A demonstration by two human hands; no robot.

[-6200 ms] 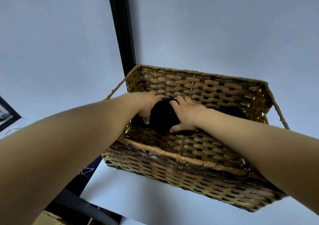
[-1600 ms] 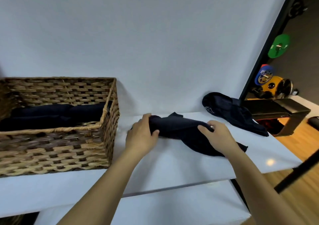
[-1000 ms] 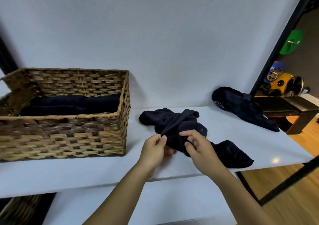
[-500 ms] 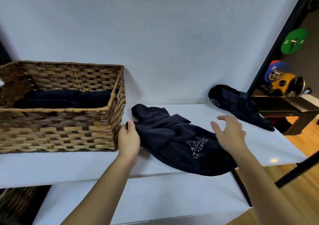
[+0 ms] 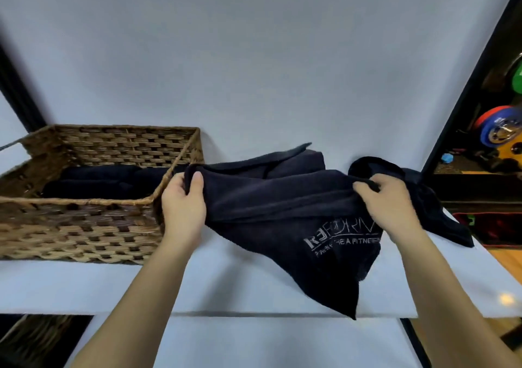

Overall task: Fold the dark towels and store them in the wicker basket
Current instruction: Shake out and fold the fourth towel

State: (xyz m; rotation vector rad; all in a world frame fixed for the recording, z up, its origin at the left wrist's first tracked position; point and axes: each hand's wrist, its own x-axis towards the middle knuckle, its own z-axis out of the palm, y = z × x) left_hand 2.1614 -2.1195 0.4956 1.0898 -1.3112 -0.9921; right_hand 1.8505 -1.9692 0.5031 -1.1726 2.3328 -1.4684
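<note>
My left hand (image 5: 183,206) and right hand (image 5: 391,205) pinch the 2 top corners of a dark printed cotton towel (image 5: 285,212), stretched left-right just right of the brown wicker basket (image 5: 84,226).

A gym is showing here: coloured weight plates (image 5: 498,130) are sitting at the right, and a dark towel (image 5: 282,212) is bearing fitness lettering (image 5: 343,239).

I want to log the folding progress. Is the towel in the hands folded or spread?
Spread, not folded. The left hand and right hand hold the towel stretched between them, one corner hanging loose.
</note>
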